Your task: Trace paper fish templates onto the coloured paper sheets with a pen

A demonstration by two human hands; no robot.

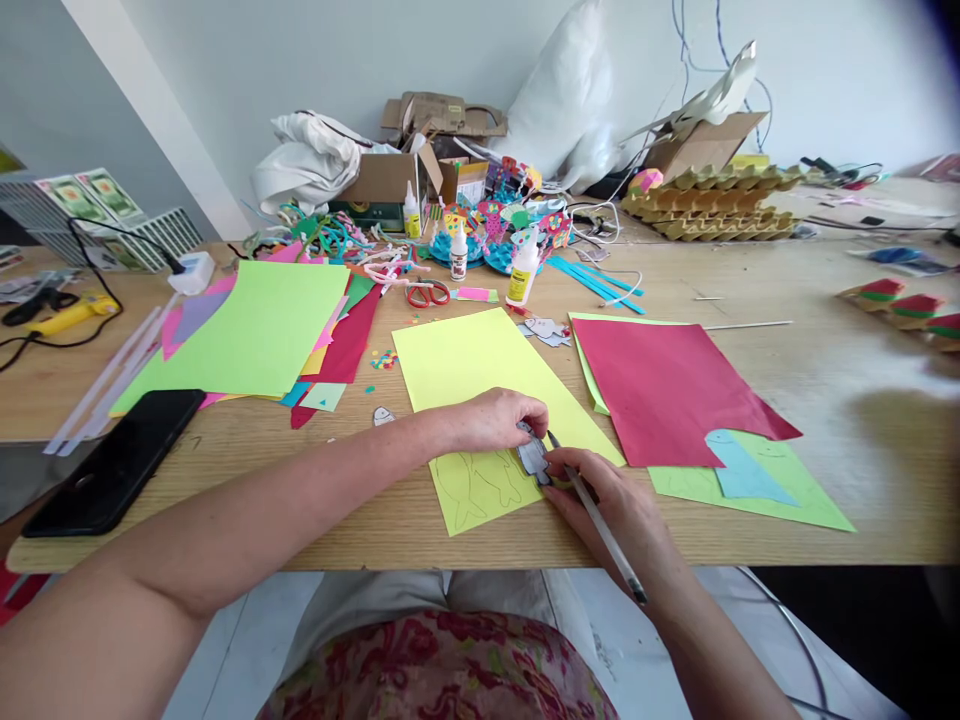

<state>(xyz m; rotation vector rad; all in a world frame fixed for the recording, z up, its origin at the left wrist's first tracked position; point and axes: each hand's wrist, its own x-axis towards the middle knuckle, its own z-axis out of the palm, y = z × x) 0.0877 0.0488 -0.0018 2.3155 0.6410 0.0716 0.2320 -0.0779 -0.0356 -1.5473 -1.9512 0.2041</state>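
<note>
Fish cutout (533, 458) laid on the near right part of the yellow sheet (480, 365), close to the near edge, right between the two hands. Left hand (496, 420) with fingertips clamped on the far end of the cutout; right hand (628, 505) closed around a pen (604, 531), fingers touching the near end of the cutout too. Hands very near each other, only the small paper fish between. Pen tip just beside the cutout's right edge; contact with the paper impossible to make out. And progress? Two pencil-thin fish outlines (457, 487) already down along the near part, just left of the cutout; a third, judging by the grip, probably in the making, but any line there hidden by fingers. Far half of the sheet bare, edges whole, both outlines uncut: drawing partway at best, cutting here not yet begun. Over to the right, further along by the look of it: a red sheet (652, 375) with a curved notch out of its near edge, and beside the notch a blue fish-like piece (754, 483) on light green paper (814, 492). Red-handled scissors (427, 294) lying untouched on the far side of the bench (360, 530).
</note>
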